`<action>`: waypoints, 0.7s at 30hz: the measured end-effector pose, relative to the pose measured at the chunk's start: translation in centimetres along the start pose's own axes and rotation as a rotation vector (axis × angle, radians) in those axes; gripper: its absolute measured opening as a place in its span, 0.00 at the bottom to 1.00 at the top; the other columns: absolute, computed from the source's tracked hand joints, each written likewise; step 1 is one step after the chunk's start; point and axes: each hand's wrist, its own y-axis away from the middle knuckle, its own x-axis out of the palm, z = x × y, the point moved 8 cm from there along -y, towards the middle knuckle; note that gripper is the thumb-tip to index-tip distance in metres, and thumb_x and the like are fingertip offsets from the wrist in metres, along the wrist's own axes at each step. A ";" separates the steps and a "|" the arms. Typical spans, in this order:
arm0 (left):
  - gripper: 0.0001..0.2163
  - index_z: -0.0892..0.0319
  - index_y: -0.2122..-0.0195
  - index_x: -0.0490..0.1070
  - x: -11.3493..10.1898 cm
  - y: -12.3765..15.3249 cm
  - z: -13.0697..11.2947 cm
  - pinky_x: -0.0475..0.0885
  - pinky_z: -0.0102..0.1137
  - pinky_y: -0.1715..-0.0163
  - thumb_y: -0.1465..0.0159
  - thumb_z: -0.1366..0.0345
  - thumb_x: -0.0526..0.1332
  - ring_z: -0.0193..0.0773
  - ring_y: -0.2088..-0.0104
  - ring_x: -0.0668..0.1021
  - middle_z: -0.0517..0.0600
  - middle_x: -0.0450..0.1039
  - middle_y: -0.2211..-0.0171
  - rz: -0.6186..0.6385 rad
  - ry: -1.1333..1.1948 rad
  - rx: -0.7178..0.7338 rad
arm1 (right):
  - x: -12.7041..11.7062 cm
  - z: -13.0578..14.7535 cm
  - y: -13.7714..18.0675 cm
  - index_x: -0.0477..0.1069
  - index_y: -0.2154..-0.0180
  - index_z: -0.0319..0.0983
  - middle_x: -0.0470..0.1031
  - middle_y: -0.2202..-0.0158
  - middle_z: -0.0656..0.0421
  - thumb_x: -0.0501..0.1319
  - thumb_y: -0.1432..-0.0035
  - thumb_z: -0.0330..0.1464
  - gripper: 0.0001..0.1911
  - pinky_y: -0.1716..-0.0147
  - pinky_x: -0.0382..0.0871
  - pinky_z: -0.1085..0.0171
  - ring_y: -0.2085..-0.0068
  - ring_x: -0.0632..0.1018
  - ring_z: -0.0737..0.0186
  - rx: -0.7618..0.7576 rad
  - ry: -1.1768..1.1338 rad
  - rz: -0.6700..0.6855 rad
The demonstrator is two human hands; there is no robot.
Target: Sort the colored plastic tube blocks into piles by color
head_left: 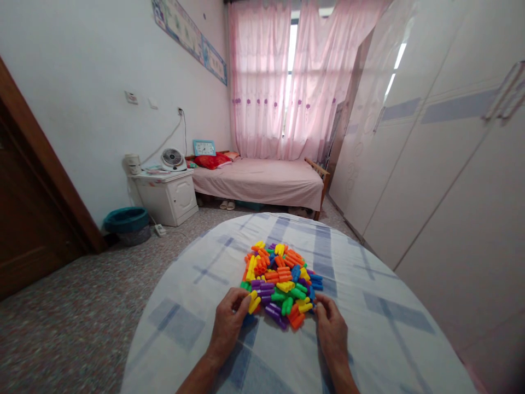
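Note:
A heap of small plastic tube blocks [281,282] in orange, yellow, green, purple and blue lies on a round table under a white cloth with blue checks [369,306]. My left hand [228,323] rests at the heap's near left edge, fingers curled around a yellow block [254,302]. At the near right edge my right hand [330,325] has its fingers bent together against the blocks; what they pinch is hidden.
Beyond the table stands a bed with a pink cover [262,183] under pink curtains. A white nightstand [166,194] with a small fan, a teal bin [126,221] and a wooden door [36,208] are at the left. White wardrobes [443,164] line the right wall.

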 end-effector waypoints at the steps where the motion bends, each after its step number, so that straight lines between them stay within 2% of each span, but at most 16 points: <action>1: 0.12 0.59 0.69 0.72 -0.1 -0.1 0.1 0.69 0.27 0.70 0.39 0.55 0.57 0.34 0.70 0.73 0.47 0.71 0.72 -0.004 0.016 -0.024 | 0.0 0.0 0.0 0.74 0.61 0.40 0.78 0.63 0.56 0.52 0.49 0.42 0.20 0.62 0.68 0.62 0.62 0.77 0.55 -0.001 -0.003 0.003; 4: 0.14 0.60 0.67 0.73 0.0 -1.0 -0.1 0.71 0.27 0.71 0.41 0.54 0.59 0.34 0.71 0.75 0.47 0.73 0.72 -0.008 0.050 -0.078 | 0.1 0.0 0.0 0.74 0.61 0.40 0.78 0.62 0.56 0.52 0.49 0.42 0.20 0.62 0.68 0.62 0.61 0.77 0.55 -0.013 -0.012 0.006; 7: 0.16 0.62 0.65 0.74 0.9 -3.1 -1.0 0.72 0.28 0.69 0.42 0.52 0.59 0.36 0.69 0.76 0.49 0.75 0.71 0.017 0.102 -0.103 | 0.1 0.0 -0.1 0.74 0.61 0.40 0.78 0.61 0.55 0.52 0.49 0.42 0.20 0.61 0.68 0.61 0.61 0.77 0.54 -0.013 -0.010 0.004; 10: 0.18 0.62 0.56 0.72 2.3 -5.6 -2.1 0.73 0.30 0.64 0.40 0.54 0.56 0.38 0.63 0.77 0.52 0.76 0.61 0.077 0.174 -0.091 | 0.2 0.0 -0.1 0.73 0.60 0.40 0.78 0.61 0.55 0.52 0.49 0.42 0.19 0.60 0.68 0.60 0.60 0.76 0.54 -0.003 -0.008 0.019; 13: 0.17 0.61 0.53 0.71 2.7 -6.8 -2.6 0.71 0.34 0.55 0.41 0.62 0.56 0.41 0.54 0.75 0.54 0.72 0.52 0.076 0.035 0.004 | 0.3 -0.1 -0.1 0.73 0.60 0.39 0.77 0.60 0.55 0.52 0.48 0.42 0.19 0.58 0.67 0.60 0.59 0.76 0.54 -0.008 -0.024 0.035; 17: 0.16 0.58 0.59 0.73 2.3 -5.6 -1.7 0.65 0.40 0.47 0.49 0.71 0.57 0.43 0.52 0.73 0.53 0.73 0.56 0.104 -0.308 0.157 | 0.5 -0.3 0.1 0.72 0.59 0.39 0.77 0.59 0.54 0.52 0.47 0.42 0.19 0.57 0.67 0.59 0.58 0.76 0.54 -0.013 -0.024 0.028; 21: 0.09 0.57 0.64 0.73 1.8 -3.8 -0.2 0.65 0.39 0.48 0.47 0.68 0.59 0.43 0.52 0.72 0.53 0.72 0.56 0.157 -0.379 0.148 | 0.8 0.8 0.7 0.71 0.59 0.39 0.76 0.59 0.54 0.51 0.44 0.40 0.17 0.57 0.67 0.59 0.58 0.75 0.55 -0.099 -0.007 0.008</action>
